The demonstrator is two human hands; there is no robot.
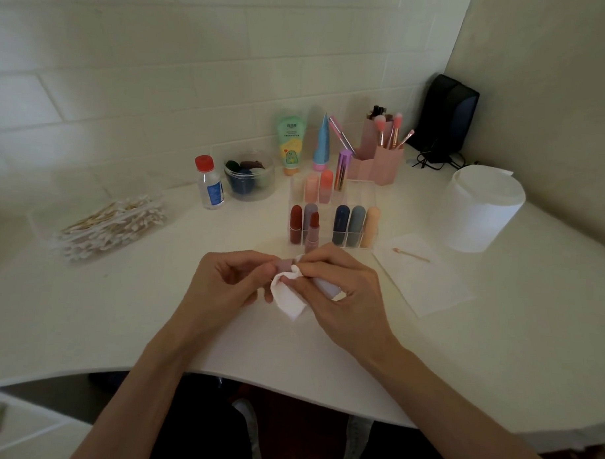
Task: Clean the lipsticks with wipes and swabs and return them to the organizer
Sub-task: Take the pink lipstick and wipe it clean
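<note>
At the centre of the frame, the left hand (230,281) pinched a mauve lipstick piece (286,263), probably its cap, in curled fingers. The right hand (340,292) clamped its fingers on a white wipe (290,301) wrapped against that piece. Just above them an uncapped red lipstick (313,229) stood upright before the clear organizer (367,197), which held other lipsticks. Cotton swabs (109,222) lay at centre left.

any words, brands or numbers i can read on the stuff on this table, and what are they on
None can be read for certain.
green tube: printed characters above a cartoon figure, too blurred to read.
small bottle: blue label, print too small to read.
</note>
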